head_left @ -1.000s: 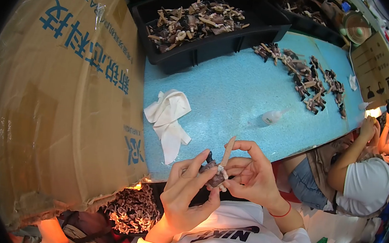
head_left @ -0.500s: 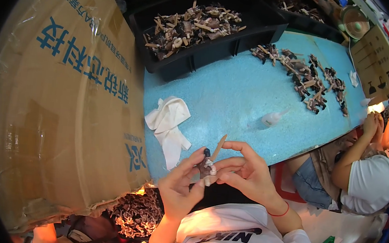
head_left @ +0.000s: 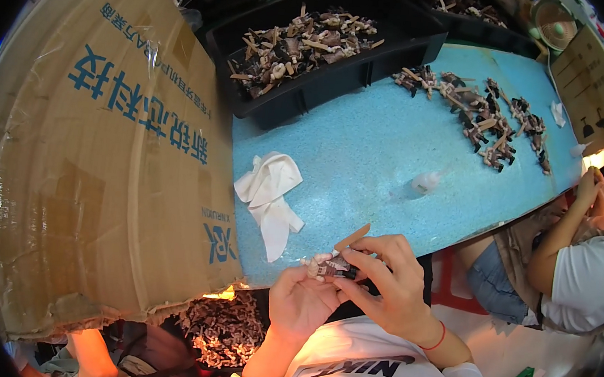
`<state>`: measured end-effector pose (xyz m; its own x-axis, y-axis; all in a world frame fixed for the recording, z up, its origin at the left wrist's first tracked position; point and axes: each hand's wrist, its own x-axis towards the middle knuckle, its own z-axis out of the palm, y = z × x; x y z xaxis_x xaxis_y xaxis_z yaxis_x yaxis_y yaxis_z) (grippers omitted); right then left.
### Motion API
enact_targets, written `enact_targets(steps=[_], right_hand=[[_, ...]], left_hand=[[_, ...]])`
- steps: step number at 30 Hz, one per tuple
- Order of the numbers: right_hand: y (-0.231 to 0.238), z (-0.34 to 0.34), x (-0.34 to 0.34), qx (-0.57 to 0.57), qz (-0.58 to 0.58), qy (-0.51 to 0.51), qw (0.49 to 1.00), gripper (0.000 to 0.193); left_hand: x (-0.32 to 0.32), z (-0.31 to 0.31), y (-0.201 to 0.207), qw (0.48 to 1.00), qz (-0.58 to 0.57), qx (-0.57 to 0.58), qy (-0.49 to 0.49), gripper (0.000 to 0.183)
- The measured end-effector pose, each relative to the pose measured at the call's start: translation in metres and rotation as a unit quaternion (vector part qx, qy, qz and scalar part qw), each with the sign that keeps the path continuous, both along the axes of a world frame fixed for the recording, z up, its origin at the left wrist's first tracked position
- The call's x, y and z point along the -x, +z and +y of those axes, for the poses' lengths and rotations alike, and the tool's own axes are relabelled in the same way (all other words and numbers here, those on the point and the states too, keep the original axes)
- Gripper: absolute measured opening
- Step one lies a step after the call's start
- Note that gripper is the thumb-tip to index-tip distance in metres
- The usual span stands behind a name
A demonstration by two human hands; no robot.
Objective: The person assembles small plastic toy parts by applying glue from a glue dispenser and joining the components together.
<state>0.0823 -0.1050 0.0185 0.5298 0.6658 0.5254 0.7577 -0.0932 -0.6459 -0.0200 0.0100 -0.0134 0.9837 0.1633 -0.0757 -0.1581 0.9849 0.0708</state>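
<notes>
A small toy figurine [head_left: 329, 267] with pale and brown-grey parts, dark legs and a flat tan blade-like piece [head_left: 352, 237] lies sideways between my hands, over the table's near edge. My right hand [head_left: 393, 288] pinches it at the dark end, thumb below and fingers above. Beneath its pale end, my left hand [head_left: 302, 303] is open with the palm turned up, its fingertips close to or touching the figurine. A crumpled white cloth [head_left: 271, 185] lies on the blue table to the left of my hands. A small whitish bottle [head_left: 425, 183] is beyond them.
A black bin [head_left: 341, 83] full of similar figurines stands at the back. More figurines [head_left: 479, 118] lie at the table's far right. A large cardboard box [head_left: 98, 191] walls off the left side. Below it sits a heap of small parts [head_left: 223, 330]. A co-worker [head_left: 584, 281] sits at right.
The figurine has turned from upright to lying sideways, and my right hand has moved onto its dark end. My left hand has loosened from its grip and turned palm up. The view has shifted slightly.
</notes>
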Motion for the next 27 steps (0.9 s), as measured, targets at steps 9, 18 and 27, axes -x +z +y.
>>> enact_targets(steps=[9, 18, 27], right_hand=[[0.004, -0.004, 0.004, 0.0, -0.051, -0.007, 0.999, 0.039], [0.002, -0.003, 0.005, -0.014, -0.051, -0.013, 0.999, 0.038], [-0.002, -0.004, 0.005, -0.03, -0.042, -0.007, 0.999, 0.036]], left_hand=[[0.001, -0.008, 0.008, 1.0, 0.011, -0.025, 0.011, 0.032], [0.007, -0.006, -0.008, 0.997, 0.042, -0.058, 0.03, 0.035], [0.002, -0.008, 0.004, 0.978, 0.004, -0.203, 0.045, 0.051]])
